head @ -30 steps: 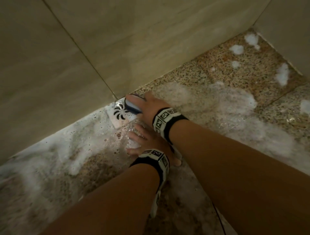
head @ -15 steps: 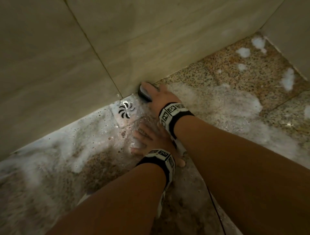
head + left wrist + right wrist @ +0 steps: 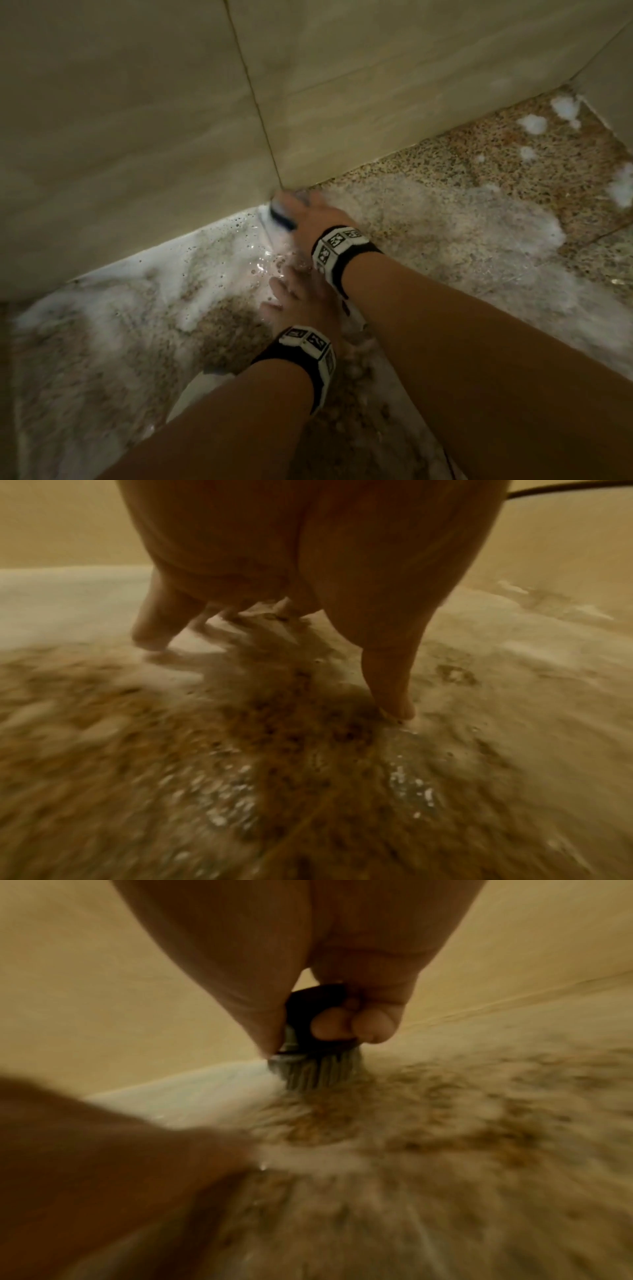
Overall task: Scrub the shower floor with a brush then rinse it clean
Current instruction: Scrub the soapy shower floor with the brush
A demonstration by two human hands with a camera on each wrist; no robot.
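Note:
My right hand [image 3: 310,214] grips a small dark-handled scrub brush [image 3: 281,216] and presses its grey bristles [image 3: 316,1073] on the speckled shower floor [image 3: 455,192] at the foot of the wall, over the spot where the drain cover is hidden. In the right wrist view the fingers [image 3: 349,1026] curl round the dark handle [image 3: 315,1001]. My left hand [image 3: 301,301] rests flat on the wet, foamy floor just in front of the brush, fingers spread, thumb [image 3: 394,688] and fingertips [image 3: 154,631] touching the floor [image 3: 274,750].
Beige tiled walls [image 3: 137,120] meet the floor along a line running from lower left to upper right. White foam [image 3: 144,301] covers the floor at left and right [image 3: 507,226]. Foam blobs [image 3: 532,123] lie at the far right corner.
The right hand has swept the brush back from the right onto the drain cover, which now is hidden. The left hand stays planted on the floor. The head view shifted.

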